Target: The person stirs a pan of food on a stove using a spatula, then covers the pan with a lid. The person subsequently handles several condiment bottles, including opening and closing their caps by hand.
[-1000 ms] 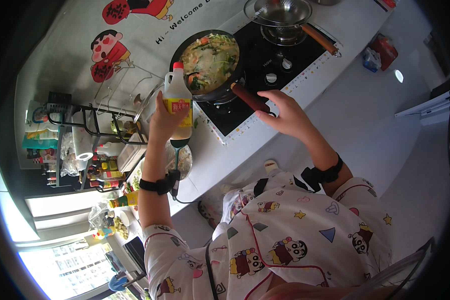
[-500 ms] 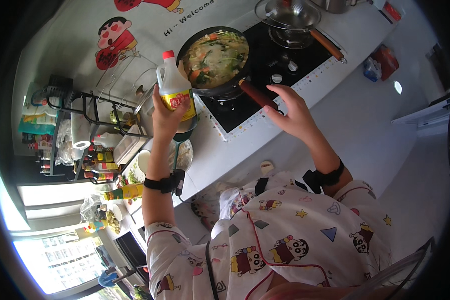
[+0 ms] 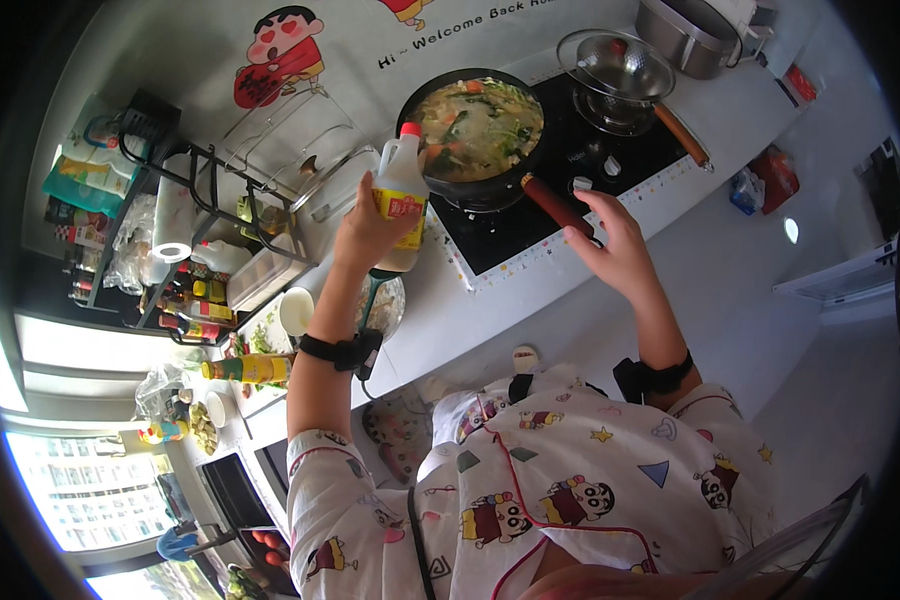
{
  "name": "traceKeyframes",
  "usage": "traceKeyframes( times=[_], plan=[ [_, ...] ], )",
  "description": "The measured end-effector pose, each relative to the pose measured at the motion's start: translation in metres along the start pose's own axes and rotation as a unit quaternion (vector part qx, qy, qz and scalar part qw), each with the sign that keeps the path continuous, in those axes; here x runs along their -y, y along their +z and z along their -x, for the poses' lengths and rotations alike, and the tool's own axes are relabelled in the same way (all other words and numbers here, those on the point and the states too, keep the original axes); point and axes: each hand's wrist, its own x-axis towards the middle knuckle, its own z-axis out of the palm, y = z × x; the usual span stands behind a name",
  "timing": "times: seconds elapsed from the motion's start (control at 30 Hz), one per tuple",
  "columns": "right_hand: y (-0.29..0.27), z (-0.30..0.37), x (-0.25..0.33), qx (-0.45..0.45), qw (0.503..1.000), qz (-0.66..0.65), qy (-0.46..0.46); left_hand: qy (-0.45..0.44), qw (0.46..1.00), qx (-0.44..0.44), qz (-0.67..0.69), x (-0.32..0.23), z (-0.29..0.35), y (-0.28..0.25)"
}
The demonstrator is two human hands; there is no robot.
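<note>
Bottle in one hand, hot-looking pan right there: go easy

So the left hand [image 3: 362, 232] is wrapped around a yellow-labelled plastic bottle [image 3: 403, 205], just left of centre in the upper half of the frame. Bottle's roughly upright, red cap [image 3: 410, 129] on, its neck overlapping the pan [image 3: 475, 190] from this angle. Can't tell if they touch.

Right hand [image 3: 622, 248], right of centre, isn't clenched: fingers spread around the end of the brown handle [image 3: 552, 202]. Contact? Can't tell from here.

My two cents: hold the bottle low and firm like that, mouth up, body away from the stove [image 3: 485, 245]. The pan looks pretty full of vegetables and broth [image 3: 490, 120], so I'd avoid bumping that handle, or grip it properly to steady things.
</note>
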Motion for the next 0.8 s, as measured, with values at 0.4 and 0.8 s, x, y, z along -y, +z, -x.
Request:
traceKeyframes(
  times=[0.4, 0.8],
  plan=[
    [0.003, -0.007, 0.011, 0.028, 1.000, -0.001, 0.013, 0.035, 0.999, -0.010, 0.013, -0.002, -0.010, 0.000],
    [0.021, -0.015, 0.007, -0.016, 0.997, 0.028, 0.067, -0.020, 0.841, -0.298, 0.451, 0.084, 0.082, -0.078]
  ],
)
